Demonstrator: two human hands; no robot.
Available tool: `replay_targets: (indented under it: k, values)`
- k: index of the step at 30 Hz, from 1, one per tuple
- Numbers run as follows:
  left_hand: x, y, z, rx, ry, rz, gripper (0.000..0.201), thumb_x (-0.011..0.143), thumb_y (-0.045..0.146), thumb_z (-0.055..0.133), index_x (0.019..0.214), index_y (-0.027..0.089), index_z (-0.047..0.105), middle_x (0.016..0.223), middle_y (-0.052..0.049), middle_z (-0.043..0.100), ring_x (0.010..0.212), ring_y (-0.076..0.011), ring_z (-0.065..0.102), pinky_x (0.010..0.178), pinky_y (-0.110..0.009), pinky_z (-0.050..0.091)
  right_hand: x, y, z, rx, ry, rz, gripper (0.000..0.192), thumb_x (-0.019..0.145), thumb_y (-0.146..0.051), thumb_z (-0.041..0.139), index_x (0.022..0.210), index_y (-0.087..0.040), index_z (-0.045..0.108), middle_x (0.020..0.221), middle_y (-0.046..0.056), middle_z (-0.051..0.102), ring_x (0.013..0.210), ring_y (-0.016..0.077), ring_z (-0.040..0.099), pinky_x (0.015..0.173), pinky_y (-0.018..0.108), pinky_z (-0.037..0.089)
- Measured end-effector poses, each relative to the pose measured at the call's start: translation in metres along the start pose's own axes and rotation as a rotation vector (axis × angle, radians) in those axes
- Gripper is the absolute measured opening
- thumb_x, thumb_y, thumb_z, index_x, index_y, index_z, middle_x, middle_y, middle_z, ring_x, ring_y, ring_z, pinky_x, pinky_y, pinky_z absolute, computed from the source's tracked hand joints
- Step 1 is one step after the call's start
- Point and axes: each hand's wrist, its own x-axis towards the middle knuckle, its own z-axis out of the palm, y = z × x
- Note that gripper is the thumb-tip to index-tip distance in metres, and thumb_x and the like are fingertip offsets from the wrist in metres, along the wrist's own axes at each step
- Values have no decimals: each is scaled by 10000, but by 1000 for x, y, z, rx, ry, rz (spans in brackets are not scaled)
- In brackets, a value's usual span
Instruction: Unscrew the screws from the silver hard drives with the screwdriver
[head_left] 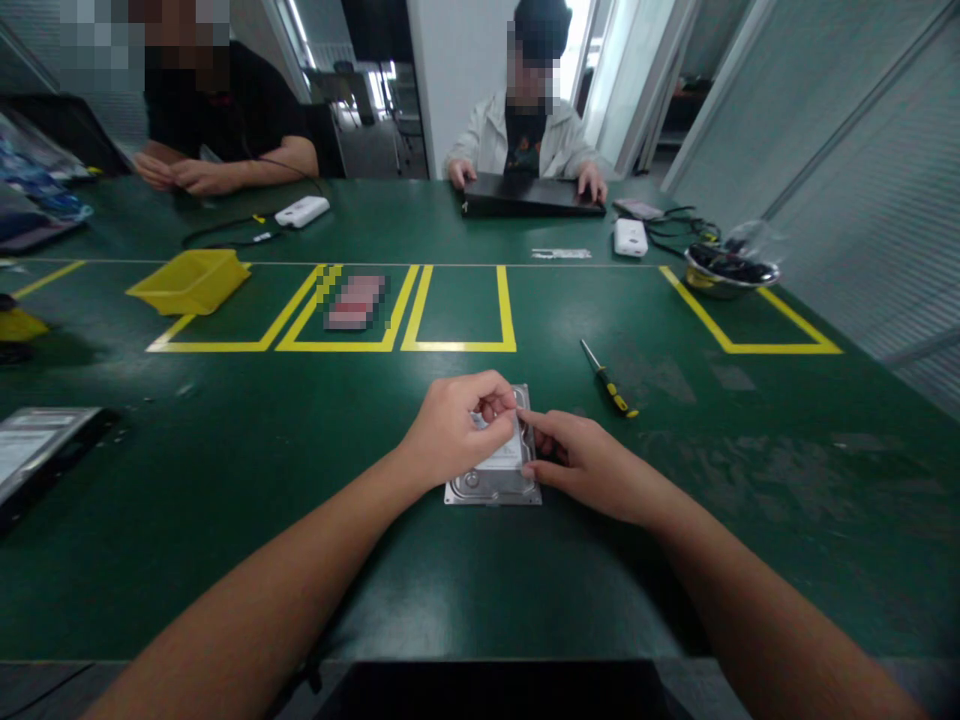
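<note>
In front of me a silver hard drive [496,488] with a white label lies flat on the green table. My left hand [448,428] is over its upper part, thumb and fingertips pinched together; whatever is between them is too small or hidden to name. From the right, my right hand [596,465] touches the drive's right side, thumb low on the edge and index finger stretched toward the left fingertips. Its other fingers are curled and partly hidden. A black-and-yellow screwdriver [613,388] rests on the table beyond my right hand, its shaft pointing away from me.
A yellow bin [191,285] and a blurred pinkish item [356,302] sit by yellow tape outlines. At right stands a metal bowl [731,280] of dark items. A metal-cased device [45,445] lies left. Across, one person holds a black panel [532,195]; another sits left.
</note>
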Motion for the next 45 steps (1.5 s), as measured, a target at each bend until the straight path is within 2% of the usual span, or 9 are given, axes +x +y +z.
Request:
replay_targets:
  k: [7,13,22,26,32,38,45]
  values:
    - [1,-1,-4,21,-4,-7,86,775,124,590,800,154,667,692,25,635,629,-100,555,611,-233,433,4,0,-2,-3,-20,-60,586,872,-302,661,1430,-217,504,926,43,612,814,169,526,744,314,420]
    - [1,-3,-6,24,-17,-15,98,765,104,597,795,156,676,697,33,644,631,-92,560,610,-225,431,7,-1,-3,-20,-49,-73,582,883,-310,654,1432,-200,495,929,37,592,814,163,524,741,298,406]
    - [0,-4,-5,17,-39,15,118,746,92,621,827,155,679,726,32,670,646,-91,581,627,-219,444,10,-3,-6,-21,-56,-108,346,881,-307,649,1209,-205,616,888,21,581,792,160,513,715,289,381]
    - [1,-7,-4,61,-66,57,123,746,84,618,813,161,686,730,31,670,651,-98,584,634,-226,433,9,-4,-4,-44,-46,-103,246,873,-274,655,1101,-190,624,911,28,587,804,161,514,732,294,378]
    - [0,-12,-2,137,-152,87,141,835,136,600,923,164,705,804,2,672,731,-126,594,688,-251,429,6,-4,-3,-69,-32,-92,273,865,-249,658,1125,-176,621,915,29,596,815,164,527,745,296,384]
    - [1,-10,1,211,-228,81,110,878,116,579,934,151,667,868,-12,678,783,-142,585,749,-273,423,2,-4,-2,-90,-1,-89,487,870,-267,662,1336,-182,548,933,30,606,851,176,545,779,306,404]
    - [1,-8,3,253,-276,80,89,903,123,574,952,150,643,917,-26,675,854,-165,591,809,-298,430,0,-4,-2,-64,-16,-98,512,856,-258,680,1344,-174,548,937,27,617,834,161,544,766,289,404]
